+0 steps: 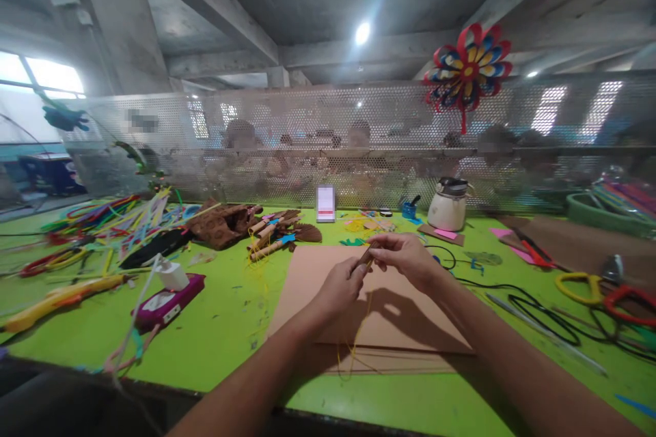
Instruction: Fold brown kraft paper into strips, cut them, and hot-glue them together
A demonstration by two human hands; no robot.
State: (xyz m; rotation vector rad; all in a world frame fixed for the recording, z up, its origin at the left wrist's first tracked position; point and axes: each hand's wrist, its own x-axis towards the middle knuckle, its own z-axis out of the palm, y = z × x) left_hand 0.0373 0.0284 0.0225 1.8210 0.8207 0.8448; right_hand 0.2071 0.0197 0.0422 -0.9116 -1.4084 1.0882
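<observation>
Both bare hands meet over the middle of the work surface and share a small dark-brown piece (pixel 367 258). It is held above a stack of brown cardboard sheets (pixel 312 273) lying on the green table (pixel 230 334). The piece is narrow, and its long axis runs aslant, from the near left, at the left hand (pixel 344 285), to the far right, at the right hand (pixel 404 256). The left fingers are closed around its near-left part, with the thumb along it; the right thumb and fingertips pinch narrowly at its far-right end. Whether its far end tilts up cannot be told.

Yellow thread (pixel 367 307) hangs below the hands and loops over the near edge of the cardboard, whose long edges run roughly left to right.

To the left and farther off, brown rolls (pixel 264 240) lie bunched with more yellow thread, their long axes slanting from near left to far right. A phone (pixel 325 205) stands upright beyond the cardboard, and a pale pot (pixel 447 208) stands on the far right. A purple power strip (pixel 167 304) lies to the left, also slanting toward the far right. Yellow-handled scissors (pixel 579 276) lie on the right, near a black cable (pixel 546 322).
</observation>
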